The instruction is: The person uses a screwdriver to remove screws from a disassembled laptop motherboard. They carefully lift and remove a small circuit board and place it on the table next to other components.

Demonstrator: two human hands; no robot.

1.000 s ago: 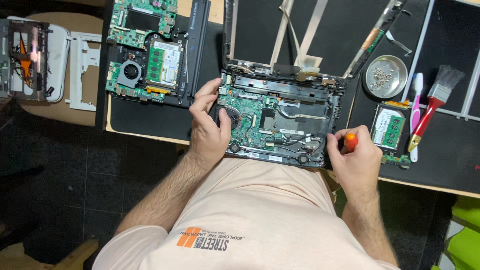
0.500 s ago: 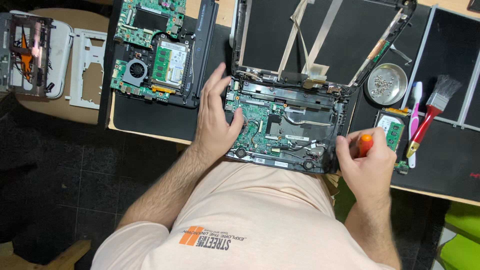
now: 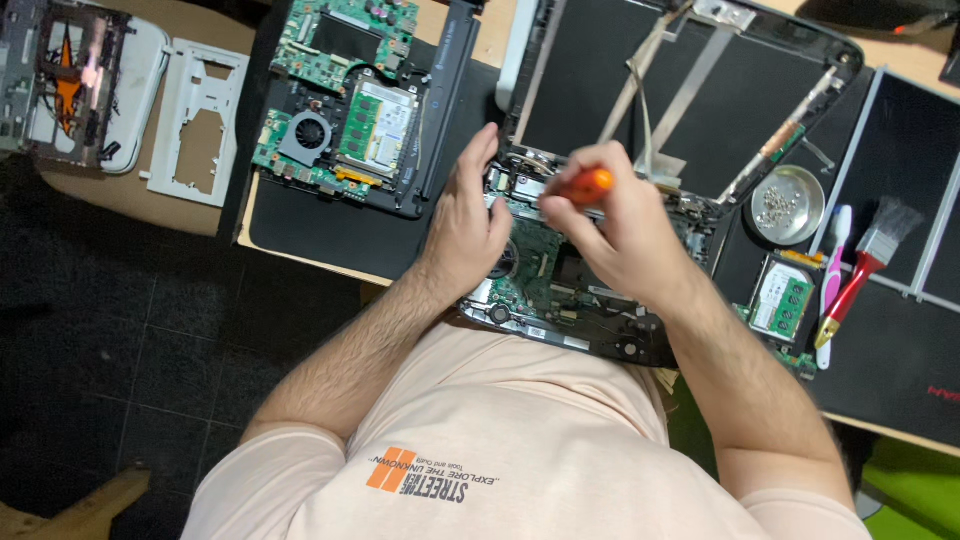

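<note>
Right hand fingers clamped on orange screwdriver, left hand fingers apart (resting) on open laptop

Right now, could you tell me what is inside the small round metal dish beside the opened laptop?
The metal dish holds a small heap of loose screws; their number is too small to tell. Nothing covers them.

orange screwdriver handle; green circuit board; red-handled brush

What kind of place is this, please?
Probably an electronics repair bench. An opened laptop lies under the hands, the right hand holds an orange screwdriver, and a small dish of screws sits nearby.
</note>
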